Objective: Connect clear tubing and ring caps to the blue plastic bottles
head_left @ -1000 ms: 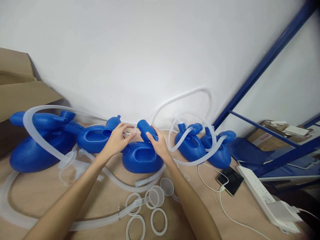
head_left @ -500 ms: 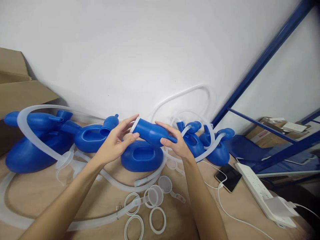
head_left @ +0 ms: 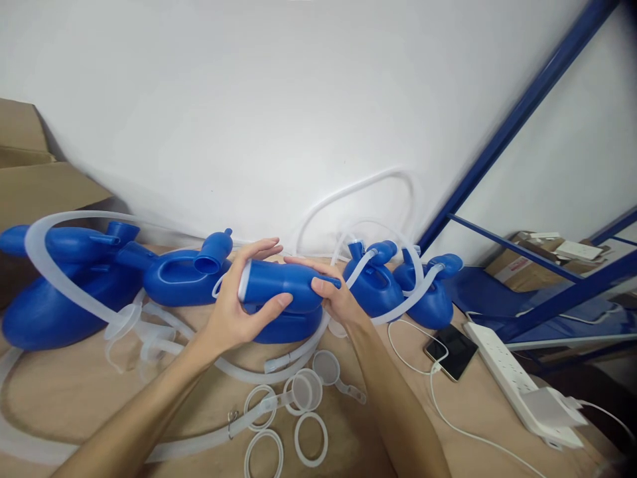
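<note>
My left hand cups the wide end of a blue plastic spout piece, its palm against the white ring on the rim and its thumb along the near side. The other fingers reach past the far side. My right hand grips the narrow nozzle end between thumb and fingers. The piece lies roughly level, over a blue bottle that it partly covers. White rings and clear caps with straps lie on the brown table surface below my hands.
More blue bottles stand at left and right, several with translucent hoses. A phone and a power strip with a white cable lie at right. A cardboard box is at left, a blue metal frame at right.
The blue piece has come slightly down and left, turning nearer level. My left hand has shifted from fingertips on the white ring to its palm around that end.
</note>
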### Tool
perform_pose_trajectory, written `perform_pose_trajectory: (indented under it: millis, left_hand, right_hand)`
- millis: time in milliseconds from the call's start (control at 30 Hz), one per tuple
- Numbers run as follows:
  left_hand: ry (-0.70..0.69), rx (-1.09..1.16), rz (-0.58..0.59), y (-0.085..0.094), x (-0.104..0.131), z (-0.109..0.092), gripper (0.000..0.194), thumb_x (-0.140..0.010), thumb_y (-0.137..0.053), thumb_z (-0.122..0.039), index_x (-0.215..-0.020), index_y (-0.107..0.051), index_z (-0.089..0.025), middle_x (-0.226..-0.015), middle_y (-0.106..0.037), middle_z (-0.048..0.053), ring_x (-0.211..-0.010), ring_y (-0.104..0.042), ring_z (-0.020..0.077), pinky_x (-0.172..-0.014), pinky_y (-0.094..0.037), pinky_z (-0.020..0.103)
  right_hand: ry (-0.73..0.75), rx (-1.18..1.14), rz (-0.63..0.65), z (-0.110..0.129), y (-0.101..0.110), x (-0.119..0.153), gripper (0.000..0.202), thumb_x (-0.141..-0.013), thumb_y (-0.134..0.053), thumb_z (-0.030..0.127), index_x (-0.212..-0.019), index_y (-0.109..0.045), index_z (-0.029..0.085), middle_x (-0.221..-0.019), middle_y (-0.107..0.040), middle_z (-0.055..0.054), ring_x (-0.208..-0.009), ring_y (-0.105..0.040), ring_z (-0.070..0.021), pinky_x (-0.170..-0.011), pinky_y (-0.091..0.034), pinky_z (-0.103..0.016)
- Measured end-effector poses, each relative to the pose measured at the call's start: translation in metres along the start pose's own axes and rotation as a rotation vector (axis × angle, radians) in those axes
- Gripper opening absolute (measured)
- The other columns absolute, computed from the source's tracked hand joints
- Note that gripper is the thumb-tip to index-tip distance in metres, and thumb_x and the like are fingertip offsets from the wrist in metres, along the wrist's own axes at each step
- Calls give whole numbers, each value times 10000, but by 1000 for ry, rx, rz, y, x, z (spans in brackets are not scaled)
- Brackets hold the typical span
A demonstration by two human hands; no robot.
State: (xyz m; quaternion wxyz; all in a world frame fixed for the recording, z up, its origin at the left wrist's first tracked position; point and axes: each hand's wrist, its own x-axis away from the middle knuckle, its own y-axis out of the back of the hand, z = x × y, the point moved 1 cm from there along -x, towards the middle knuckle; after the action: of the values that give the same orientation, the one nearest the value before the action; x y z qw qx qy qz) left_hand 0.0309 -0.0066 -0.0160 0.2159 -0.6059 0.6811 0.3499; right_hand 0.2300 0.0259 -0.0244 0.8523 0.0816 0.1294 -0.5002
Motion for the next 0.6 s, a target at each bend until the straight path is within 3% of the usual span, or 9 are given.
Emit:
perform_pose_trajectory:
  millis: [133, 200, 267, 367, 467, 533, 600]
  left_hand:
    - [-143, -123, 55, 2, 4, -12, 783, -872, -772, -331, -1549, -379, -340, -1632, -414, 114, -1471, -458, 402, -1211, -411, 622]
    - [-147, -163, 105, 6, 3, -13, 846, -876, -766, -378, -1590, -314, -352, -1637, -405, 119, -1441, -491, 398, -1225, -385, 627]
    - [-48, -183, 175, 10, -1, -9, 813, -902, -728, -434, -1592, -312, -328, -1578, -478, 132, -1372, -559, 380, -1182, -442, 591]
    - [166, -211, 273, 15, -8, -1, 723, -883, -732, -509, -1512, -454, -286, -1423, -615, 123, -1258, -632, 362, -1065, -542, 513]
    - [272, -131, 191, 20, -14, 4, 896, -760, -852, -515, -1521, -446, -275, -1278, -675, 102, -1094, -695, 315, -958, -598, 454]
    - [297, -9, 55, 24, -17, 5, 1002, -679, -919, -472, -1529, -426, -277, -1166, -698, 71, -1010, -707, 275, -919, -613, 420]
    - [338, 151, -62, 27, -18, 6, 986, -637, -944, -443, -1489, -478, -279, -1100, -712, 55, -969, -710, 261, -869, -626, 394]
  right_hand:
    - [-147, -88, -18, 0, -7, 3, 858, -727, -628, 854, -1251, -758, 186, -1216, -771, -138, -1249, -667, -379, -998, -587, -471]
    - [-177, -61, 0, 8, -3, 6, 876, -711, -626, 881, -1244, -761, 198, -1182, -777, -131, -1191, -691, -369, -940, -610, -448]
    - [-184, 27, 18, 20, 7, 11, 856, -745, -615, 881, -1282, -738, 226, -1201, -767, -112, -1131, -708, -338, -885, -621, -419]
    - [-210, 305, 38, 38, 31, 22, 804, -861, -561, 822, -1432, -617, 259, -1288, -727, -94, -1050, -713, -271, -810, -617, -369]
    - [-398, 671, 168, 40, 54, 38, 735, -942, -545, 718, -1501, -531, 240, -1167, -761, -83, -974, -718, -234, -849, -581, -359]
    - [-591, 910, 287, 28, 64, 51, 648, -924, -608, 664, -1403, -626, 228, -1087, -780, -78, -968, -729, -248, -887, -552, -370]
    - [-708, 1139, 319, 8, 68, 62, 536, -835, -734, 601, -1218, -740, 226, -1056, -784, -89, -977, -734, -290, -867, -543, -388]
